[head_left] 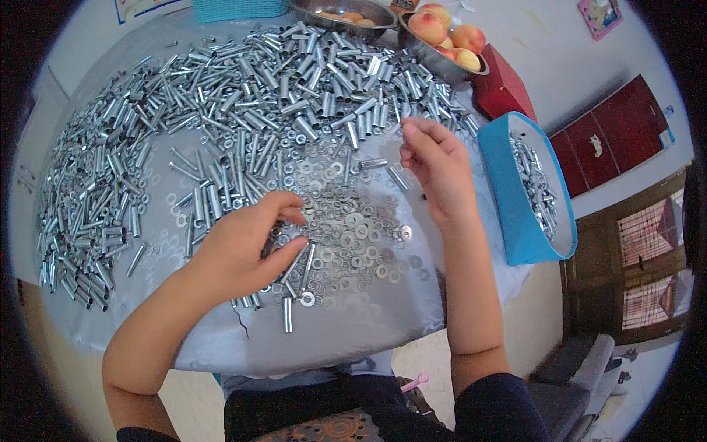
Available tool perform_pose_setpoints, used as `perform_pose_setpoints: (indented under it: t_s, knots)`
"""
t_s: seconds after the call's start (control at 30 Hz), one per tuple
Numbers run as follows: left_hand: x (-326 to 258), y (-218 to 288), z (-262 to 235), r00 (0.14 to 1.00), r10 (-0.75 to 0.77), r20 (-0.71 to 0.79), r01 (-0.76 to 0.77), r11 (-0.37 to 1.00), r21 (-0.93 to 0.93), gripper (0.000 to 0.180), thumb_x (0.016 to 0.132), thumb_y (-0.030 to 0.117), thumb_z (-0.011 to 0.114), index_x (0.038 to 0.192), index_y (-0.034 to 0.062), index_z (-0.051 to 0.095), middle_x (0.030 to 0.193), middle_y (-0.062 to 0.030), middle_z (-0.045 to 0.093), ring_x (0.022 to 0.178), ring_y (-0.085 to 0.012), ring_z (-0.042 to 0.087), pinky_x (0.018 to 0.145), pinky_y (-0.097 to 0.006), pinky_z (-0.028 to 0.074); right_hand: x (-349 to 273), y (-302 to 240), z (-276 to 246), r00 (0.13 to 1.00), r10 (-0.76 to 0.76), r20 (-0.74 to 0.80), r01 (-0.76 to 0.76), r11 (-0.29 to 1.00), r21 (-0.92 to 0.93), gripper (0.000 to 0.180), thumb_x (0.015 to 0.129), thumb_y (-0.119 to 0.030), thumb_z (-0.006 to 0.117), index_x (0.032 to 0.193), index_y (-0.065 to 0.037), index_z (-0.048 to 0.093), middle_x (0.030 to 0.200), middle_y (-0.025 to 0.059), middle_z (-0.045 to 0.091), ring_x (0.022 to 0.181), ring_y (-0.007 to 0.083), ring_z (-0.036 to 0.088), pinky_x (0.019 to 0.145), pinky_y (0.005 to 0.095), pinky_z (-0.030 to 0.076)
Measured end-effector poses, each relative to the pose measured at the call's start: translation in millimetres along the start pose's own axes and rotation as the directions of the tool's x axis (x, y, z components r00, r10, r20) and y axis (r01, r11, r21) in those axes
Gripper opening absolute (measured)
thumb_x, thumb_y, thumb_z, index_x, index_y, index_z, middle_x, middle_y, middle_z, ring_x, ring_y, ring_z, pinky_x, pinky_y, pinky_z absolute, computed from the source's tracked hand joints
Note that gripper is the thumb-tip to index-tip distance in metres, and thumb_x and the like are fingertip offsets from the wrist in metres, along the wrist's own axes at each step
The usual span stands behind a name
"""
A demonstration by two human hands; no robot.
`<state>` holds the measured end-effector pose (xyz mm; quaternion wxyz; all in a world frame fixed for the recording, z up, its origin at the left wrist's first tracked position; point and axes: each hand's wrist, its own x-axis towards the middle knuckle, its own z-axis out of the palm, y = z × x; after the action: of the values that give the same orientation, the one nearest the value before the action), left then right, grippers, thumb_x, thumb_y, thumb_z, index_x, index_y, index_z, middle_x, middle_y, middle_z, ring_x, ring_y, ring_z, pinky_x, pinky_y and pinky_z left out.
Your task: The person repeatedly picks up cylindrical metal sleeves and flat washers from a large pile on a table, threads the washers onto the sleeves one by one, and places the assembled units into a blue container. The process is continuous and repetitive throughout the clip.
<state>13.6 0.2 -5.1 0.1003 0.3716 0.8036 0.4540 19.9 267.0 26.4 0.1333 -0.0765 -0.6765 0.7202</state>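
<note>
My left hand point(239, 247) hovers palm down at the near edge of the metal parts, its thumb and fingers apart and nothing visibly held. Beneath and beside its fingertips lie thin bolts point(308, 267) and a spread of flat washers and spring rings point(361, 230). Raised to the right, my right hand point(440, 166) pinches what looks like a thin metal bolt point(398, 114) between thumb and forefinger; most of it is hidden. Two loose sleeves point(398, 177) rest left of that hand. Closer to me, another metal sleeve point(287, 314) lies next to a single washer point(308, 299).
A big heap of sleeves, bolts and nuts point(243, 81) curves across the far and left table. At right stands a blue box point(512, 206) holding metal parts. Behind are a red box point(504, 88), a steel bowl of peaches point(479, 70), another steel bowl point(383, 27) and a turquoise basket point(239, 9).
</note>
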Motion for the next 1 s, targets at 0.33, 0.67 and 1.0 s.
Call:
perform_pose_setpoints:
  t_s: [0.33,0.67,1.0]
  knots:
    - [6,-2,-13,0.938,0.346,-0.020,-0.299,0.836,0.461,0.058,0.070,0.025,0.076,0.116,0.0005,0.051,0.115,-0.0180,0.054,0.103,-0.0368,0.054,0.088,-0.044,0.044,-15,15,-1,0.823,-0.233,0.518,0.568,0.326,-0.756,0.045,0.070,-0.005,0.063,0.114,-0.004,0.056,0.107,0.0183,0.058,0.103,0.0371,0.053,0.092,0.0434,0.042]
    - [5,-17,-25,0.973,0.114,-0.200,0.035,0.784,0.619,0.077,0.066,0.036,0.079,0.127,0.0015,0.047,0.133,-0.0190,0.045,0.126,-0.0379,0.041,0.106,-0.044,0.032,-19,9,8,0.871,-0.132,0.474,0.485,0.397,-0.780,0.022,0.074,0.002,0.061,0.096,-0.001,0.061,0.095,0.0160,0.060,0.094,0.0341,0.058,0.086,0.0385,0.045]
    - [7,-11,-18,0.977,0.185,-0.109,-0.055,0.707,0.705,0.054,0.075,0.026,0.067,0.125,0.0095,0.054,0.129,-0.0152,0.049,0.117,-0.0341,0.045,0.102,-0.045,0.034,-19,11,22,0.777,-0.240,0.581,0.607,0.528,-0.594,0.021,0.073,0.004,0.063,0.093,-0.001,0.061,0.096,0.0134,0.061,0.094,0.0318,0.059,0.086,0.0383,0.045]
